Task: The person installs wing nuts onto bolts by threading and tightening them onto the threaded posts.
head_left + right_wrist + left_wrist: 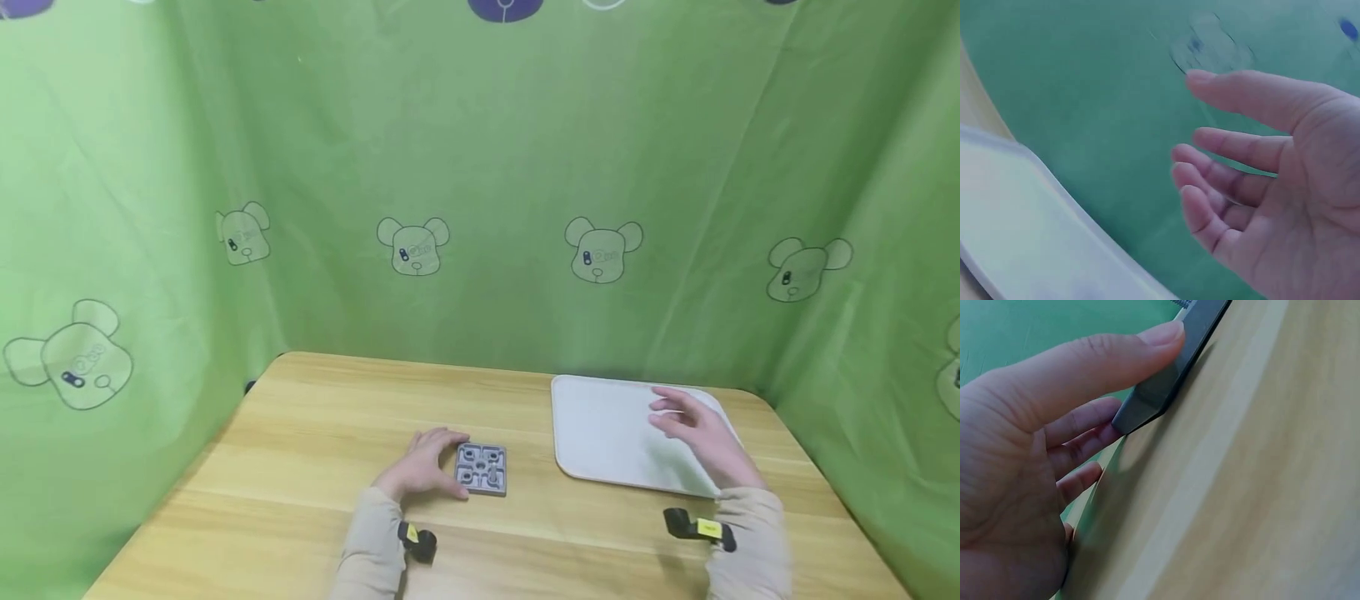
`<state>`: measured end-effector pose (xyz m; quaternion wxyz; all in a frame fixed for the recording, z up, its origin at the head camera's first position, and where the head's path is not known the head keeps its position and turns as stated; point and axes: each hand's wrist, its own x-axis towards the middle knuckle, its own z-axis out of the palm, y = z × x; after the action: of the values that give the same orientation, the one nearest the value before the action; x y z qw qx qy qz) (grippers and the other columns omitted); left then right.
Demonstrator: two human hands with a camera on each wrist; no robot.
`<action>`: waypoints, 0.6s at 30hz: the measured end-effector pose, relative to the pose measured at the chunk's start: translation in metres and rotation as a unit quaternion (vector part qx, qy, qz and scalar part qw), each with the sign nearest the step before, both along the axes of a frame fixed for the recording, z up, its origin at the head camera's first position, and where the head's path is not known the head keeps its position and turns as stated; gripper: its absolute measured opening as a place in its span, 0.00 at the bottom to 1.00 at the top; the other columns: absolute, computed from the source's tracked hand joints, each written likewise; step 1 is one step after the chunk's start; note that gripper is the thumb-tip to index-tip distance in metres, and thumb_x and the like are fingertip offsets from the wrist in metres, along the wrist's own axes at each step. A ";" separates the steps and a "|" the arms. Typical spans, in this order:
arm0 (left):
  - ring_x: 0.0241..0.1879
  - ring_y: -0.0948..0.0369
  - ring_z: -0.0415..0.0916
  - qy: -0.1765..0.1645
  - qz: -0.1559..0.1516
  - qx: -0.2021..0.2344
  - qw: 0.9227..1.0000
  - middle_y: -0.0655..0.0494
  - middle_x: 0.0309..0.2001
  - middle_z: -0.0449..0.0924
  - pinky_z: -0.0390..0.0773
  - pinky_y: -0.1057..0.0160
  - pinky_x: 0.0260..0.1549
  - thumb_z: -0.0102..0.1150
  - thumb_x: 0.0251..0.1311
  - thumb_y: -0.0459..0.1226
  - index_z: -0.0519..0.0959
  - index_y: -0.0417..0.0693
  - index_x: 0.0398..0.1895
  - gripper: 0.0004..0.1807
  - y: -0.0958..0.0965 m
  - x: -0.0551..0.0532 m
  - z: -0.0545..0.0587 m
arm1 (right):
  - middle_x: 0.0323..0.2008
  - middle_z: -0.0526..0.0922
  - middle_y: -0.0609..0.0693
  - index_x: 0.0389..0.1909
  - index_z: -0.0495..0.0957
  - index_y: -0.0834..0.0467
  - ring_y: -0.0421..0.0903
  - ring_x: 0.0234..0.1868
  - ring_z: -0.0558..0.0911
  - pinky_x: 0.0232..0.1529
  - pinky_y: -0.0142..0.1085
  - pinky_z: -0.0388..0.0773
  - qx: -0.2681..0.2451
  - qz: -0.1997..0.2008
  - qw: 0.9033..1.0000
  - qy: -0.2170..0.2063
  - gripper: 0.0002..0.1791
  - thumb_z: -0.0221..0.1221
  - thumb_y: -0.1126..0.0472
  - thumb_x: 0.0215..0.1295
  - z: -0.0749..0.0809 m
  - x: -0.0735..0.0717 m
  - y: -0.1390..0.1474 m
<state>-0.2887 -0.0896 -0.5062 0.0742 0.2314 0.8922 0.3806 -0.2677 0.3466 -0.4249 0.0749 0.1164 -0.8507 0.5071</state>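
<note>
The grey block (480, 479), pinched at its edges by the left hand (423, 467) at that hand's three o'clock, is best steadied flat on the worktop (315, 433), with the empty, loosely curved right hand (705, 437) held over the white tray (600, 425)

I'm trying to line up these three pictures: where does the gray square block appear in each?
Head: the gray block is below centre, at the left hand.
Left wrist: upper middle, partly covered by the left hand.
Right wrist: not in it.
Shared landmark: the green curtain.
</note>
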 end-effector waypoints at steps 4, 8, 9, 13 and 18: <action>0.75 0.43 0.49 -0.011 -0.002 0.001 1.000 0.47 0.71 0.64 0.34 0.36 0.74 0.79 0.31 0.46 0.68 0.49 0.67 0.52 -0.002 0.000 0.001 | 0.40 0.75 0.23 0.68 0.65 0.60 0.22 0.40 0.76 0.40 0.20 0.76 -0.014 -0.091 0.996 -0.002 0.29 0.58 0.56 0.69 -0.011 0.005 0.031; 0.75 0.44 0.49 -0.014 -0.006 0.004 1.000 0.46 0.72 0.64 0.33 0.36 0.74 0.79 0.31 0.47 0.67 0.50 0.68 0.52 -0.002 -0.001 0.000 | 0.35 0.72 0.20 0.66 0.68 0.62 0.21 0.36 0.71 0.37 0.17 0.70 0.018 -0.195 0.980 -0.015 0.33 0.61 0.49 0.66 -0.025 0.009 0.052; 0.75 0.44 0.50 -0.013 -0.007 0.005 1.000 0.46 0.72 0.64 0.33 0.36 0.74 0.79 0.31 0.47 0.67 0.50 0.68 0.53 -0.003 -0.002 0.000 | 0.34 0.72 0.21 0.65 0.69 0.63 0.21 0.35 0.69 0.36 0.18 0.69 0.035 -0.215 0.976 -0.020 0.33 0.61 0.48 0.65 -0.029 0.010 0.056; 0.75 0.44 0.51 -0.012 -0.010 0.006 1.000 0.45 0.71 0.64 0.33 0.36 0.74 0.79 0.31 0.47 0.67 0.50 0.68 0.53 -0.003 -0.002 0.001 | 0.38 0.81 0.41 0.61 0.72 0.65 0.28 0.36 0.70 0.37 0.29 0.67 0.115 -0.255 0.958 -0.059 0.33 0.59 0.45 0.65 -0.043 0.012 0.069; 0.75 0.44 0.51 -0.015 -0.010 0.010 1.000 0.45 0.71 0.64 0.33 0.36 0.74 0.79 0.32 0.47 0.67 0.49 0.68 0.52 -0.003 -0.002 0.001 | 0.46 0.81 0.68 0.57 0.75 0.67 0.55 0.44 0.78 0.39 0.38 0.69 0.162 -0.258 0.947 -0.097 0.28 0.58 0.49 0.66 -0.054 0.012 0.076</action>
<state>-0.2904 -0.0922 -0.5050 0.0887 0.2352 0.8847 0.3925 -0.2556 0.4230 -0.4785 0.1005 -0.1461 -0.9257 0.3342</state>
